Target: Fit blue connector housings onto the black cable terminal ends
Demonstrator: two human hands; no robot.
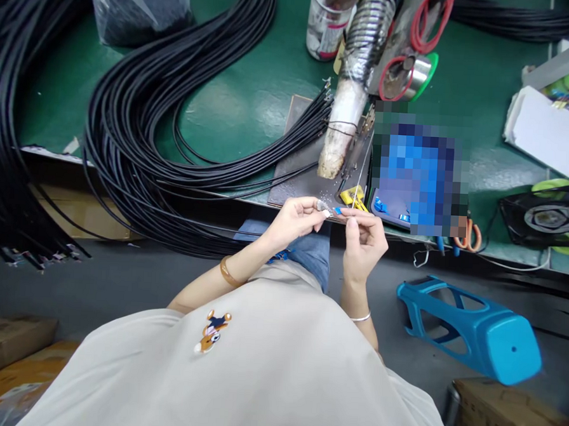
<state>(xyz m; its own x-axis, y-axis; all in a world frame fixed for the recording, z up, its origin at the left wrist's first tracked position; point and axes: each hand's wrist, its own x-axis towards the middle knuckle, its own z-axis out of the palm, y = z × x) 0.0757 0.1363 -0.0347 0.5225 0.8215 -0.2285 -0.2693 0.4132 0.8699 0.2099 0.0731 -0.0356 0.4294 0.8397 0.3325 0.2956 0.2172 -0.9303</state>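
My left hand [299, 219] is closed in a pinch above the bench's front edge; the small pale thing at its fingertips is too tiny to name. My right hand [366, 243] faces it, thumb and index finger pinched, with a small blue part [337, 211] at the tip of the index finger. A thin silvery wire [362, 169] runs down from the bench to the right fingers. Just beyond the hands, a yellow-handled tool [353, 198] lies by a dark board [298, 188]. A foil-wrapped duct [341, 124] ends above the board.
A thick bundle of black cables [127, 122] covers the left of the green bench [233, 102], some ends resting on the board. Right of my hands are a partly blurred tray of blue parts [389, 209], orange-handled scissors [468, 235] and a fan [551, 217]. A blue stool [474, 324] lies below.
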